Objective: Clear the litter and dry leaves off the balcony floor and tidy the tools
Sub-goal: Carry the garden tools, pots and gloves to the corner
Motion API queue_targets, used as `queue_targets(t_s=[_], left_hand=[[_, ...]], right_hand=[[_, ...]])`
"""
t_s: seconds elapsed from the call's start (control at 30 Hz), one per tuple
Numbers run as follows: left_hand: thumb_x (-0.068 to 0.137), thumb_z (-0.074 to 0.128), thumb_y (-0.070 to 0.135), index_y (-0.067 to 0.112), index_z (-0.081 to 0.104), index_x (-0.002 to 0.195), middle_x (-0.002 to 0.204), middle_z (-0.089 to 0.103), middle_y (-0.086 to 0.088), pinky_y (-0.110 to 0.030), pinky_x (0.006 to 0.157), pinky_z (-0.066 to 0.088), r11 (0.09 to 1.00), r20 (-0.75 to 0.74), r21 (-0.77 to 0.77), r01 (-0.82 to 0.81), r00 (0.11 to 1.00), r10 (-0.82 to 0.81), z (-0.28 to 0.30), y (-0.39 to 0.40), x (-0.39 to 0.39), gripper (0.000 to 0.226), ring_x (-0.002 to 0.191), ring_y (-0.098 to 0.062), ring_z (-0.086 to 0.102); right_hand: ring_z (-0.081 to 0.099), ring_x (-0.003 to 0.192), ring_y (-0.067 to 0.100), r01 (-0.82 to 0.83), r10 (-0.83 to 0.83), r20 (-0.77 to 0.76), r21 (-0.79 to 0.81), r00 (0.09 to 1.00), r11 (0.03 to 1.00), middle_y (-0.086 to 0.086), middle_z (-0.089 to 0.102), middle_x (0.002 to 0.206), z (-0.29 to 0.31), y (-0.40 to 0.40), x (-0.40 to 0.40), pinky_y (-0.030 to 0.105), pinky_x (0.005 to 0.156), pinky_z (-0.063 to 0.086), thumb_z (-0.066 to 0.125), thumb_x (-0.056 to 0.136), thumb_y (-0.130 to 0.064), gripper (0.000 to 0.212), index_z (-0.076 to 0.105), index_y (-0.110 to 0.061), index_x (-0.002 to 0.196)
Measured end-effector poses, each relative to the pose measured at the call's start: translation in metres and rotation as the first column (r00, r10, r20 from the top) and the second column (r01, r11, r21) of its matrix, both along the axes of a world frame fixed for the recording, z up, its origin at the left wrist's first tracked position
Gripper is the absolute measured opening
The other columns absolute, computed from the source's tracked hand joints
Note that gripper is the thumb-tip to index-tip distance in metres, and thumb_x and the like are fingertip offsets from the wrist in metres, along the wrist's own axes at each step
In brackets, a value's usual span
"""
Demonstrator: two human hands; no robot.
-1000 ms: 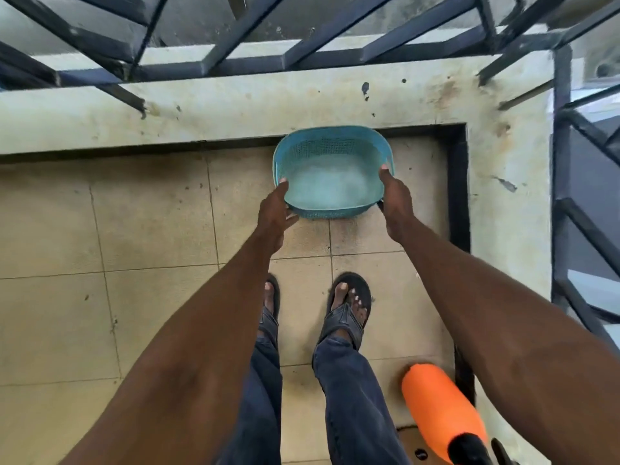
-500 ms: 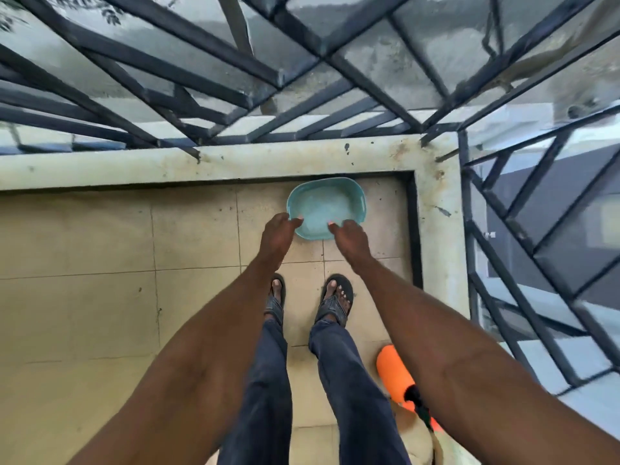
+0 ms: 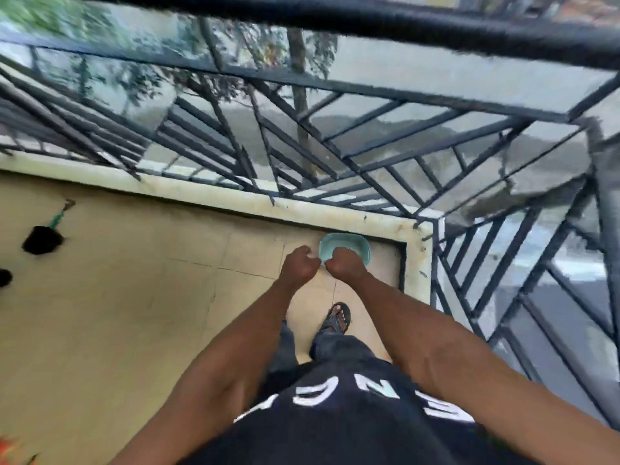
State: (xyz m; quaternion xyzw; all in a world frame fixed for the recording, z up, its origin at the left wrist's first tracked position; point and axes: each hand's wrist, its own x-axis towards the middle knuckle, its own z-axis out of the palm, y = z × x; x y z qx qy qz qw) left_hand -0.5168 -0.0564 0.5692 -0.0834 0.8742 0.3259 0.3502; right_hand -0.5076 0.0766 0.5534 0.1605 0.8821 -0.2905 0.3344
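Pale square floor tiles (image 3: 134,330), matt and faintly stained, run up to a low concrete kerb (image 3: 369,219) that carries the dark metal railing (image 3: 302,135), and our teal basket (image 3: 349,246) sits on the floor right in that corner, tucked against the kerb. We judge it has been parked there to keep it out of the walking path, which fits the tidying half of the task. It is a shallow rounded-rectangle of plastic with a smooth rim; motion blur hides any mesh in its walls. Our left hand (image 3: 298,266) hangs above the tiles just beside the basket, fingers curled into a loose fist, holding nothing that we can see. Our right hand (image 3: 344,265) overlaps the basket's near rim in the head view, fingers likewise curled; whether it touches the rim or merely hovers over it we cannot tell. One sandalled foot (image 3: 337,318) stands on the tiles below the hands. Well apart, far to the left, a small green-handled tool (image 3: 60,216) lies on the floor beside a black bristly clump (image 3: 42,239), perhaps a brush head, and another dark shape (image 3: 5,276) sits at the frame's edge. These look like the tools not yet gathered. No loose leaves show on the visible tiles.
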Motion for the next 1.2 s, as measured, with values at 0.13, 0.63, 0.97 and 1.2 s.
queue_targets(t_s=[0.13, 0.63, 0.97, 1.2], left_hand=[[0.089, 0.052, 0.029, 0.001, 0.056, 0.126, 0.134, 0.057, -0.018, -0.031, 0.098, 0.040, 0.997, -0.016, -0.056, -0.062, 0.998, 0.061, 0.018, -0.046, 0.041, 0.047, 0.124, -0.032, 0.052], [0.093, 0.049, 0.022, 0.009, 0.048, 0.136, 0.143, 0.048, -0.013, -0.029, 0.100, 0.040, 0.894, -0.062, -0.128, -0.428, 0.904, 0.424, 0.026, -0.305, 0.129, 0.045, 0.128, -0.028, 0.048], [0.090, 0.050, 0.020, 0.006, 0.050, 0.130, 0.133, 0.054, -0.015, -0.032, 0.091, 0.046, 0.452, -0.154, -0.165, -0.877, 0.476, 0.866, 0.022, -0.489, 0.255, 0.042, 0.119, -0.032, 0.054], [0.092, 0.047, 0.019, 0.013, 0.041, 0.145, 0.141, 0.050, -0.009, -0.032, 0.093, 0.048, 0.234, -0.124, -0.166, -0.958, 0.256, 0.959, 0.006, -0.544, 0.293, 0.054, 0.121, -0.027, 0.053]], right_hand=[[0.059, 0.109, 0.031, -0.155, 0.155, -0.006, 0.045, 0.988, 0.987, 0.015, 0.063, 0.119, 0.029, -0.043, 0.017, 0.034, 0.088, 0.047, 0.050, 0.088, -0.018, 0.030, 0.060, -0.004, 0.112], [0.058, 0.110, 0.029, -0.662, 0.683, -0.087, 0.182, 0.726, 0.727, 0.014, 0.061, 0.122, 0.048, -0.317, 0.038, 0.023, 0.075, 0.037, 0.049, 0.089, -0.018, 0.030, 0.059, -0.005, 0.114], [0.059, 0.104, 0.033, -0.862, 0.858, -0.174, 0.075, 0.484, 0.501, 0.015, 0.061, 0.117, 0.055, -0.537, 0.110, 0.027, 0.076, 0.041, 0.049, 0.086, -0.013, 0.008, 0.050, -0.011, 0.093], [0.057, 0.110, 0.032, -0.942, 0.932, -0.198, 0.080, 0.304, 0.324, 0.016, 0.058, 0.122, 0.047, -0.634, 0.131, 0.030, 0.082, 0.044, 0.048, 0.089, -0.011, 0.028, 0.054, -0.003, 0.115]])
